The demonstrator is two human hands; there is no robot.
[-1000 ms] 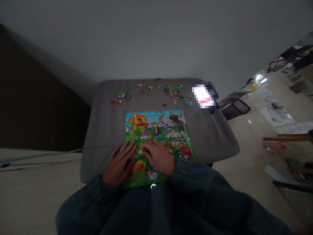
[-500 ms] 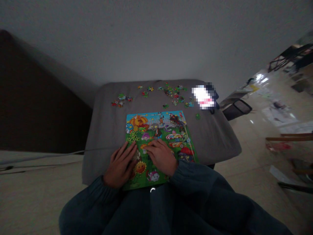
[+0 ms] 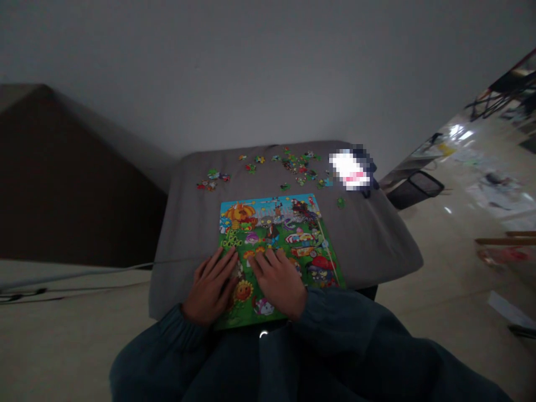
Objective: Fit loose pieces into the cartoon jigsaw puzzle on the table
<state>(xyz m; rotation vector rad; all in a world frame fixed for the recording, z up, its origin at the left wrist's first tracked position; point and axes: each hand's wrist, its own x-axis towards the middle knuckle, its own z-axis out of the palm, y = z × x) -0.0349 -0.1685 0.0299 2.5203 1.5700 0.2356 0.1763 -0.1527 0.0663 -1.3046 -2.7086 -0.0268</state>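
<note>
Left hand [image 3: 210,290], right hand [image 3: 280,281] on puzzle board [image 3: 287,226].

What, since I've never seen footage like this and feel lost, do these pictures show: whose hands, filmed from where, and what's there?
There is no machine here: a person is working with two bare hands. One camera, worn on that person's head, looks forward and down, so we see roughly what they see.

In front is a grey, cloth-covered surface. On it lies a colourful cartoon puzzle board, with loose puzzle pieces scattered beyond it. A pixelated item sits at the far right; I can't tell what it is.

The left hand rests spread over the board's left side. The right hand has its fingertips on the middle. Whether a piece is under them can't be seen.
</note>
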